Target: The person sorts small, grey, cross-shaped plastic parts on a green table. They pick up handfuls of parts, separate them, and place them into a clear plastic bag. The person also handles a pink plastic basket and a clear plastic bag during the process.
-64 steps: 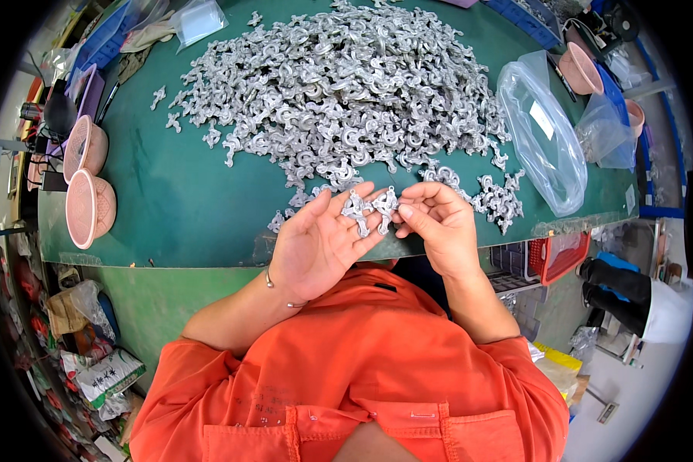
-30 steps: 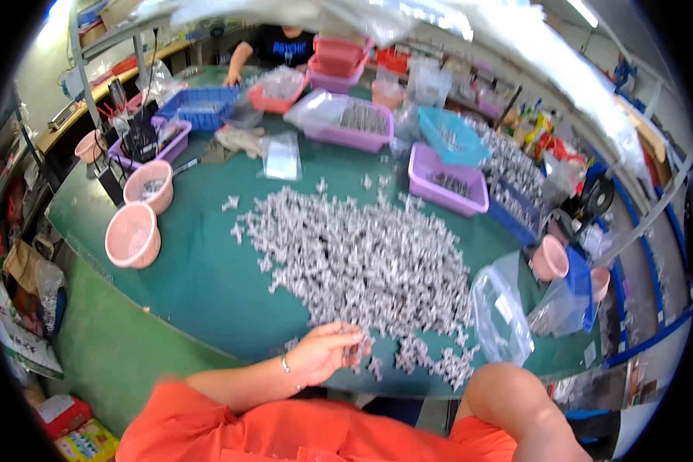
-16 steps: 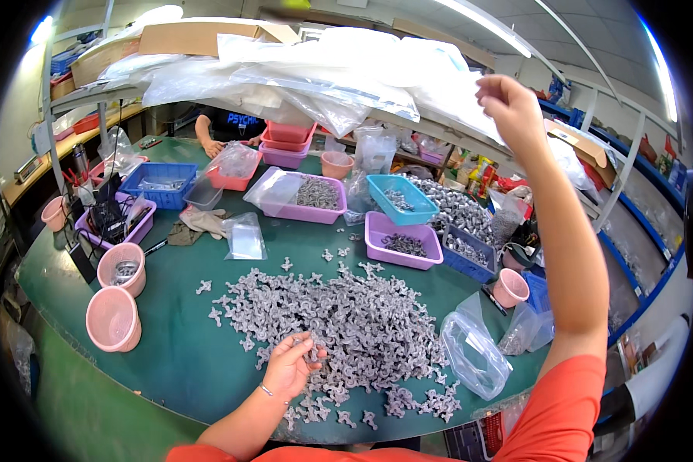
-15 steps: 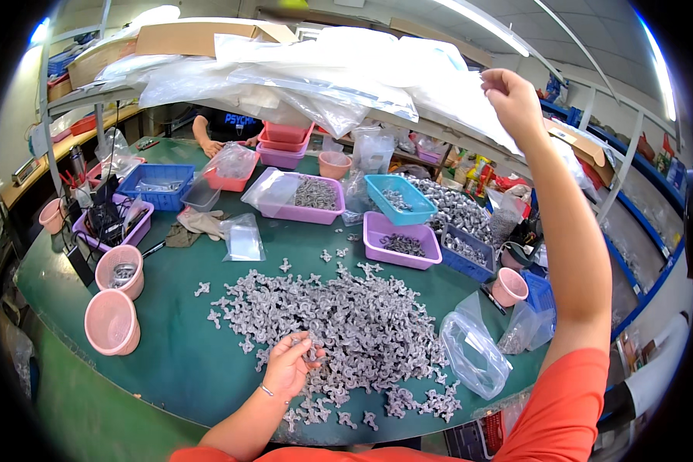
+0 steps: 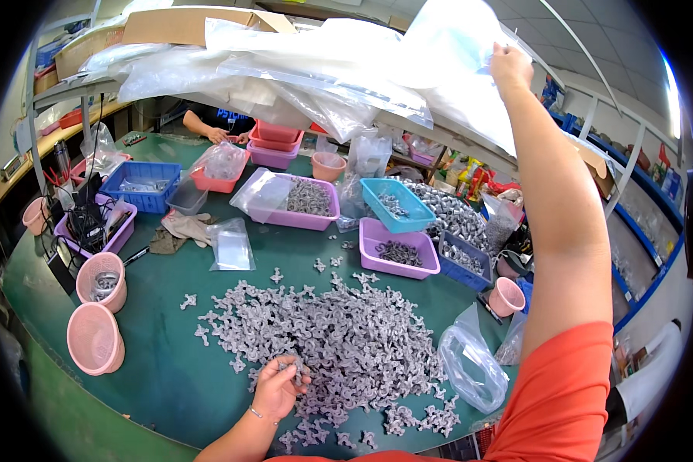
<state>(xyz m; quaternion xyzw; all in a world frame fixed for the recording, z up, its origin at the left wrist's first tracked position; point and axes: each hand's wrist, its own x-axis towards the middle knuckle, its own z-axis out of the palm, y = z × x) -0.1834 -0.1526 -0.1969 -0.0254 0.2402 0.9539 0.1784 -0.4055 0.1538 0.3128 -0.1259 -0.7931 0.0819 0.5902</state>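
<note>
A wide heap of small grey metal castings [image 5: 339,339], each with several lobes, covers the middle of the green table [image 5: 169,323]. At the heap's near left edge my left hand [image 5: 276,391] pinches one grey casting [image 5: 297,371] between thumb and fingers. My right arm reaches high to the shelf above the table. There my right hand [image 5: 512,66] is closed on the edge of a clear plastic bag [image 5: 450,38], which is lifted from other plastic bags [image 5: 308,65] lying on the shelf.
Pink baskets [image 5: 95,339] stand at the left. Behind the heap are a purple tray [image 5: 399,266], a turquoise basket [image 5: 396,202] and a blue basket [image 5: 142,185]. A clear bag [image 5: 473,366] lies to the right. Across the table a person's hand [image 5: 218,135] shows.
My right hand has gone up and grasped the plastic bag, raising its edge off the shelf. My left hand keeps its casting and sits slightly lower and further left in view.
</note>
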